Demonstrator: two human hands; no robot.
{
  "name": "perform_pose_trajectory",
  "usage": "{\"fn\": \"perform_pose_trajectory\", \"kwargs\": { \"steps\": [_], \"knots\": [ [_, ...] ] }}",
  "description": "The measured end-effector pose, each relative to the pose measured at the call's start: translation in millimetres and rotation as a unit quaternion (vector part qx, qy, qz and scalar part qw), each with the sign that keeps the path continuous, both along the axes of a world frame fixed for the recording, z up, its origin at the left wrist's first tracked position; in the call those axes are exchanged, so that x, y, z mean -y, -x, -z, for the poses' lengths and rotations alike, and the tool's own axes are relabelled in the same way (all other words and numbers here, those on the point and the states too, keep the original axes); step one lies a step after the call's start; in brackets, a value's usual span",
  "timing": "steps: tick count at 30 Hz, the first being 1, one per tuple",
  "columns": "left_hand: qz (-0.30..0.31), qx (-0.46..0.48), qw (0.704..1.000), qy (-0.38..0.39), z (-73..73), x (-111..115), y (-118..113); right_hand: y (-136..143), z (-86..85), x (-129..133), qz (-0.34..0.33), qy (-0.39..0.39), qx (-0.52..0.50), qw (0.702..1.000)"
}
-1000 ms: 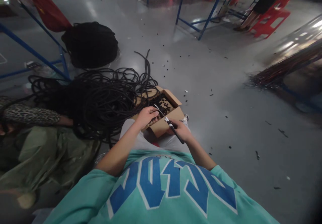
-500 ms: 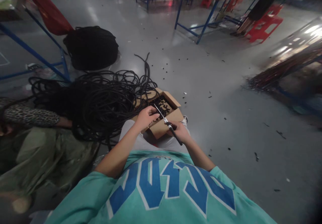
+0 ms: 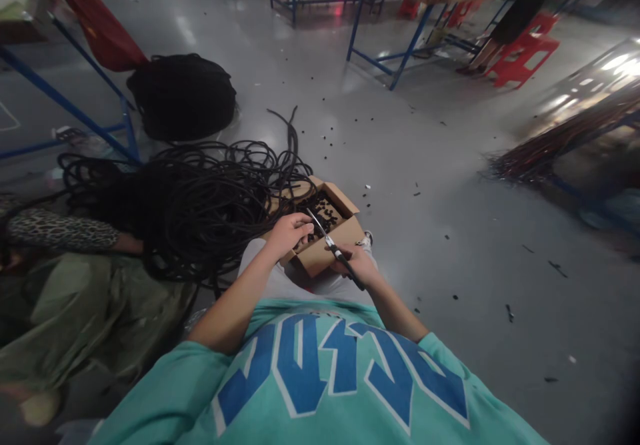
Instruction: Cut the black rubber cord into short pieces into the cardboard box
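Observation:
My right hand (image 3: pixel 357 262) is closed around the dark handles of a pair of scissors (image 3: pixel 344 260). Their narrow metal blades point up and left, over an open cardboard box (image 3: pixel 327 250). Just left of the blades, my left hand (image 3: pixel 290 235) has its thumb and fingers pinched together on a piece of black cord, mostly hidden by the hand. Inside the box lie many short black cut pieces (image 3: pixel 326 213). A large tangle of black cord (image 3: pixel 200 195) spreads on the floor left of the box, some of it running over the box's edge.
Beside the cord at left sits another person, with a leopard-print sleeve (image 3: pixel 65 228) reaching into it. A black bundle (image 3: pixel 183 95) stands behind. Blue-legged tables (image 3: pixel 413 38) and a red stool (image 3: pixel 523 58) are farther off. Small black scraps dot the grey floor (image 3: pixel 430 165).
My left hand has shifted slightly left, away from the blades. My right hand and the scissors have hardly moved.

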State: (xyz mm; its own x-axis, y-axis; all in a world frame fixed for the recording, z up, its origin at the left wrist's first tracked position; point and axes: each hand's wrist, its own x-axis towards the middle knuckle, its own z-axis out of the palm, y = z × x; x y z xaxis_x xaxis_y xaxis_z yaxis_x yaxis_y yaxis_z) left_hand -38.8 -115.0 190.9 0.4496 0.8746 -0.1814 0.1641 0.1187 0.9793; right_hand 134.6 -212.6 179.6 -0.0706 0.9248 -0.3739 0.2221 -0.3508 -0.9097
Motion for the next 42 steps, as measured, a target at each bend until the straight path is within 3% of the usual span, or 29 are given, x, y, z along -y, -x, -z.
{"fn": "perform_pose_trajectory", "kwargs": {
  "steps": [7, 14, 19, 21, 26, 30, 36, 42],
  "knots": [
    [0.034, -0.065, 0.996, -0.048, -6.1, 0, 1, -3, -8.8, -6, -0.035, -0.044, -0.014, 0.998],
    [0.072, 0.013, 0.996, 0.058, -15.5, 4, 1, -4, -8.6, -4, -0.040, -0.043, 0.005, 0.998],
    [0.077, 0.037, 0.990, 0.113, -8.7, -1, 1, -6, -2.9, -4, -0.027, -0.034, 0.018, 0.999],
    [0.067, 0.032, 0.993, 0.092, -3.0, -3, 0, -7, -1.0, -6, -0.013, -0.035, 0.020, 0.999],
    [0.023, -0.064, 0.996, -0.055, 8.2, -9, -1, -5, -0.2, -10, 0.004, -0.011, 0.012, 1.000],
    [0.013, -0.112, 0.990, -0.085, 10.4, -13, -3, -2, -0.6, -14, -0.001, 0.006, -0.037, 0.999],
    [0.059, -0.057, 0.996, -0.025, 9.3, -14, -5, -2, 2.3, -23, -0.012, 0.003, -0.100, 0.995],
    [0.066, 0.011, 0.994, 0.082, 10.5, -21, -4, -4, 8.3, -28, -0.013, 0.021, -0.089, 0.996]
  ]
}}
